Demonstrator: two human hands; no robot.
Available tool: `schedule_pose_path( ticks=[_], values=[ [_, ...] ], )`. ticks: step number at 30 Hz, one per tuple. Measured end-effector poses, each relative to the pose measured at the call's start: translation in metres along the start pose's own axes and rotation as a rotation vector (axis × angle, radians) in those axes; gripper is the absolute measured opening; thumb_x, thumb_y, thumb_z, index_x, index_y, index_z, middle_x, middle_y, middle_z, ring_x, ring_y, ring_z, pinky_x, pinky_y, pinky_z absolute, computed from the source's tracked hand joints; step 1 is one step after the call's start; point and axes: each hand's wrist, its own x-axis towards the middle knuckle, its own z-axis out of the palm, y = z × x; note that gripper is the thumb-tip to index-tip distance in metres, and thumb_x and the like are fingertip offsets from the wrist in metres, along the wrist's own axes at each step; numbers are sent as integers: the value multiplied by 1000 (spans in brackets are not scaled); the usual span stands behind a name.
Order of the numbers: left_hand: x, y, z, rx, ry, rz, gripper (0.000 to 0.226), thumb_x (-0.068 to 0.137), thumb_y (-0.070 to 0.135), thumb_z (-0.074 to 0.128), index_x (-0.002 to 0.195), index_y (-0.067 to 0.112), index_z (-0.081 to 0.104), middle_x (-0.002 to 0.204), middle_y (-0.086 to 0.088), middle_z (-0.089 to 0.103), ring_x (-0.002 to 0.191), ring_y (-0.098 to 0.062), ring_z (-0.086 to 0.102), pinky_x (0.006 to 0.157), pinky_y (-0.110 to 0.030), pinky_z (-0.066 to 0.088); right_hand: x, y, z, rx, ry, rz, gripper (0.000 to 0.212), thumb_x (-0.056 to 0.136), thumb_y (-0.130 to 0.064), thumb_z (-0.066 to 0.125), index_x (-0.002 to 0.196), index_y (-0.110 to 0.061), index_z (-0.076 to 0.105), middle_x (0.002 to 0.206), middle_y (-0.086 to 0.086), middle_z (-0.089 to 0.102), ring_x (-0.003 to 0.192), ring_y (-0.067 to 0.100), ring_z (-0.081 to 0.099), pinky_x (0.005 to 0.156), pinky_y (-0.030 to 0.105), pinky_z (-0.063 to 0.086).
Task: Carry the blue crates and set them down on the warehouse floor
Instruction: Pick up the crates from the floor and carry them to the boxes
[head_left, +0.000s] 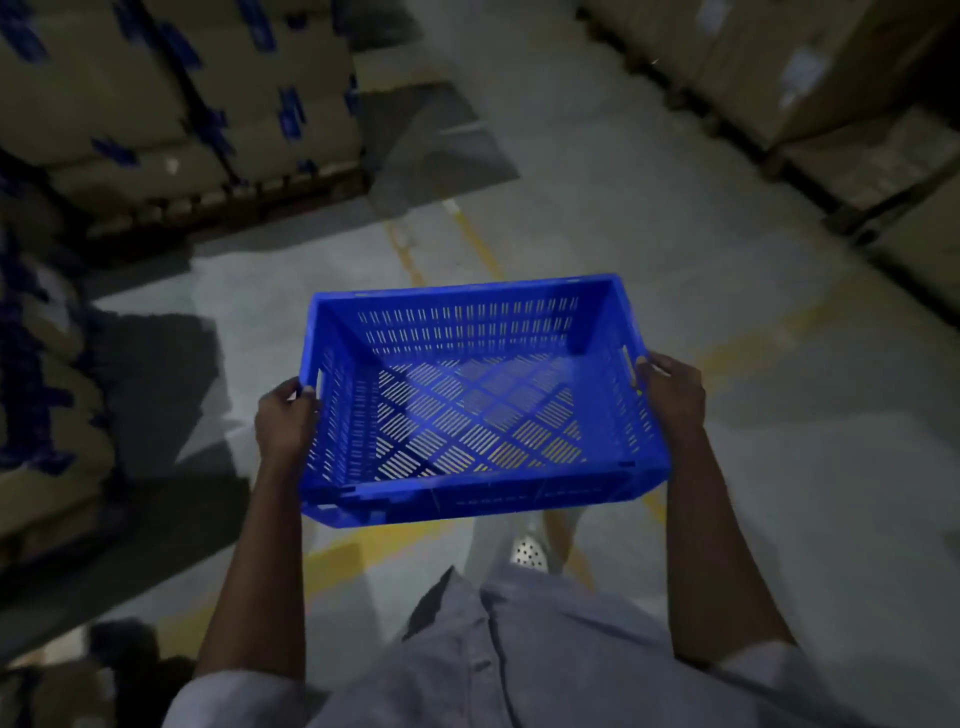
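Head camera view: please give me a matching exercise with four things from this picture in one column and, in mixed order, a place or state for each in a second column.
Things:
1. blue slotted plastic crate
2. left hand
3. brown cardboard boxes with blue tape
4. yellow painted line

Places or states:
A. stacked at the upper left of the view
B. lies on the grey concrete floor
C. empty, held above the floor
D. grips the crate's left side

Pairs: 1-C, 2-D, 3-A, 4-B.

Blue crate (480, 400) between left hand (284, 421) and right hand (672, 395), above floor (727, 270).
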Motion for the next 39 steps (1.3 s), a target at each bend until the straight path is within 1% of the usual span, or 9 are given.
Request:
schedule_pose_path(
  ticks=[7, 15, 17, 22, 24, 27, 31, 35, 39],
  values=[
    [13, 94, 54, 20, -134, 217, 68, 89, 53, 56, 150, 27, 73, 112, -11, 85, 100, -37, 81, 98, -58, 66, -28, 49, -98, 100, 266, 4, 44, 96, -52, 74, 133, -28, 81, 77, -5, 82, 87, 22, 82, 93, 52, 66],
    [-53, 176, 211, 112, -434, 514, 82, 79, 66, 51, 146, 26, 75, 111, -7, 86, 103, -33, 82, 98, -56, 66, -140, 104, -244, 123, 648, 196, 39, 104, -39, 72, 140, -25, 78, 94, 9, 84, 111, 29, 78, 105, 47, 58],
    [-98, 191, 250, 127, -514, 580, 80, 79, 67, 52, 143, 26, 77, 109, -9, 86, 100, -34, 83, 95, -55, 67, -167, 133, -277, 130, 734, 251, 40, 104, -40, 72, 141, -25, 78, 99, 13, 85, 114, 32, 78, 106, 48, 58],
    [-238, 214, 331, 159, -731, 817, 41, 101, 42, 57, 128, 23, 82, 88, 0, 84, 85, -31, 82, 83, -55, 68, -228, 214, -352, 148, 938, 370, 54, 95, -54, 66, 138, -24, 79, 102, 13, 85, 111, 35, 79, 102, 51, 60],
    [-274, 208, 384, 170, -798, 806, 44, 98, 46, 59, 130, 26, 82, 88, 3, 84, 89, -31, 82, 87, -57, 67, -253, 239, -383, 148, 1036, 424, 64, 87, -63, 59, 137, -28, 79, 110, 15, 84, 111, 38, 78, 101, 51, 60],
    [-336, 197, 454, 208, -865, 835, 59, 93, 62, 61, 138, 28, 79, 100, -2, 86, 98, -34, 84, 92, -58, 67, -294, 266, -419, 95, 1117, 503, 42, 104, -43, 66, 141, -24, 76, 120, 25, 79, 116, 46, 73, 98, 48, 55],
    [-449, 173, 521, 255, -997, 1023, 63, 97, 72, 59, 140, 29, 76, 97, -7, 85, 96, -32, 84, 90, -55, 66, -343, 330, -453, 51, 1192, 632, 47, 109, -41, 61, 154, -27, 60, 123, 25, 75, 114, 49, 71, 92, 50, 55],
    [-572, 142, 561, 318, -1116, 1200, 53, 103, 62, 50, 130, 25, 76, 99, -12, 81, 96, -38, 79, 85, -53, 63, -401, 390, -479, 79, 1297, 813, 54, 107, -48, 58, 160, -48, 44, 123, 25, 75, 113, 51, 70, 92, 52, 56],
    [-682, 107, 607, 288, -1307, 1307, 40, 108, 57, 53, 127, 28, 73, 93, -6, 81, 89, -34, 80, 82, -53, 65, -457, 437, -502, 136, 1449, 990, 55, 106, -49, 57, 159, -55, 43, 123, 23, 75, 116, 49, 69, 95, 53, 56]
  ],
)
